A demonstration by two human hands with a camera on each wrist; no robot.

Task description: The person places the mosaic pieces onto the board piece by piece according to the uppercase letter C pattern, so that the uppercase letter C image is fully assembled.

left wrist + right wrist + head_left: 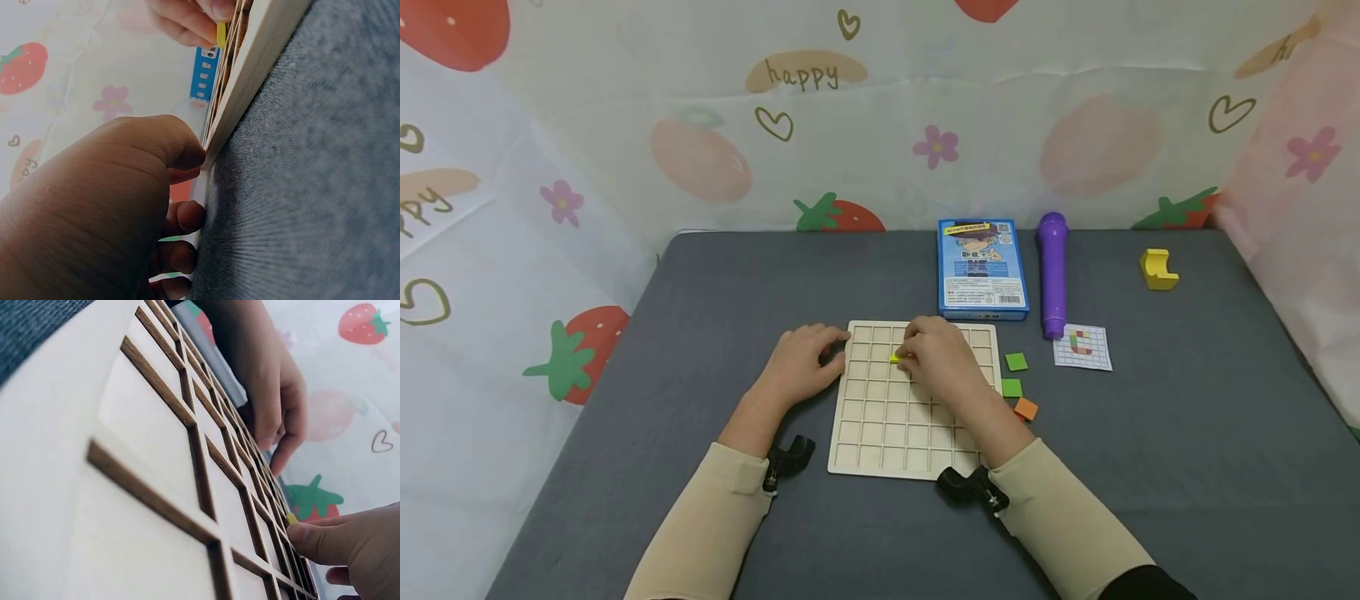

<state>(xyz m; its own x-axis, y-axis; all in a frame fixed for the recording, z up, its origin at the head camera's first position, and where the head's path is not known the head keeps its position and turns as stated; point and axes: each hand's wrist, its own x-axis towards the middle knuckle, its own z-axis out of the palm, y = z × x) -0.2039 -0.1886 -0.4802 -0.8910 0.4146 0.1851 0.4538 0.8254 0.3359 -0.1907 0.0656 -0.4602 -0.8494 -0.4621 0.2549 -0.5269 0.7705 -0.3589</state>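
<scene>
A pale wooden grid board (872,411) with square recesses lies on the grey table. Between the thumb and fingers of my right hand (936,358) a small yellow square tile (894,359) is pinched over the upper part of the grid. The right wrist view shows the yellow tile (291,518) at the thumb tip, close to the board's surface. My left hand (801,364) is at the board's upper left edge, its thumb and fingertips by the rim. In the left wrist view, the left hand (125,187) has loosely bent fingers and grips nothing.
Right of the board lie green tiles (1016,362) and an orange tile (1026,408). A printed pattern card (1093,354) lies beyond them. Behind stand a blue box (983,271), a purple microphone-shaped tube (1053,267) and a yellow curved block (1159,271).
</scene>
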